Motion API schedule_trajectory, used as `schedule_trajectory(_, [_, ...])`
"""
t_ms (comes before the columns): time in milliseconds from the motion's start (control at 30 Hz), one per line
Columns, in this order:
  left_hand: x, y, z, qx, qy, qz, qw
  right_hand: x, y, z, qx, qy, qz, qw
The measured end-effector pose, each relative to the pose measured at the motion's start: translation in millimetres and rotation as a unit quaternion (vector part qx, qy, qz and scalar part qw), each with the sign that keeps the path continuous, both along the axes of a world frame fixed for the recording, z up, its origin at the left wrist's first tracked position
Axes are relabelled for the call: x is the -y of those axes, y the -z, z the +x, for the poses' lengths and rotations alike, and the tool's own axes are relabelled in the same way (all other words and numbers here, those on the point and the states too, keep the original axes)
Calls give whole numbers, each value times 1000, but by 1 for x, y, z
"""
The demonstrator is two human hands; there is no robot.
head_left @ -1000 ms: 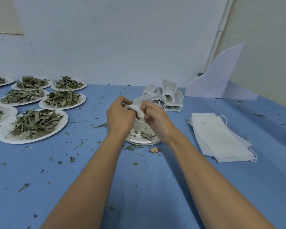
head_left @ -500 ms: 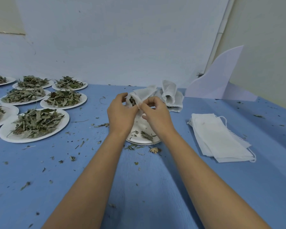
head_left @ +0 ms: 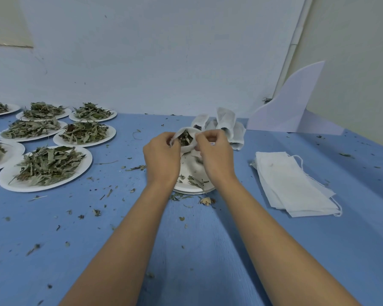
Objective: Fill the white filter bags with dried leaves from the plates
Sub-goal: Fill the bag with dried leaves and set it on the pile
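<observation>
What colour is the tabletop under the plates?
The tabletop is blue, dotted with leaf crumbs. It shows best in the head view, the only one.

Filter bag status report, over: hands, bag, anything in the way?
Left hand and right hand both pinch the filter bag at its mouth. Dried leaves inside, bag over near-empty plate. Nothing blocking; filled bags just behind.

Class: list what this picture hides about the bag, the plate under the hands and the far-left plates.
1. Filter bag: head view, lower part behind left hand and right hand; fill level unknown.
2. Plate beneath: mostly covered by both hands.
3. Far-left plates: cut by the frame edge.
</observation>
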State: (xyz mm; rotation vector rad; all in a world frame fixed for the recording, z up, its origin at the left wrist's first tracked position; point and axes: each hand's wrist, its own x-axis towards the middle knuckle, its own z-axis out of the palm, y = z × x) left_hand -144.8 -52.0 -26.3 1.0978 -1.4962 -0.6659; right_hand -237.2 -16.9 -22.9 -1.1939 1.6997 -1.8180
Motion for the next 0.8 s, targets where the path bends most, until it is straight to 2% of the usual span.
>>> schedule_trajectory(100, [-2,-2,-1,-22,10,-29,999,0,-1,0,-33,-6,-5,999])
schedule_trajectory(167, [-5,-2,-2,2,29,-62,998,0,-2,0,-36,-14,-11,999])
schedule_trajectory(333, [-10,2,-6,6,64,-135,989,2,-4,-7,63,-14,-33,997])
schedule_trajectory(500, [-16,0,-12,-4,120,-154,981,4,-1,-20,14,87,-14,996])
schedule_trajectory(600, [-21,0,-14,5,122,-165,979,3,0,-24,-13,128,-24,991])
schedule_trajectory(700, [-19,-1,-13,54,77,-146,985,3,-2,-22,9,89,-6,996])
schedule_trajectory(800, [-12,-3,-7,80,27,-102,991,3,-8,-16,97,-41,19,994])
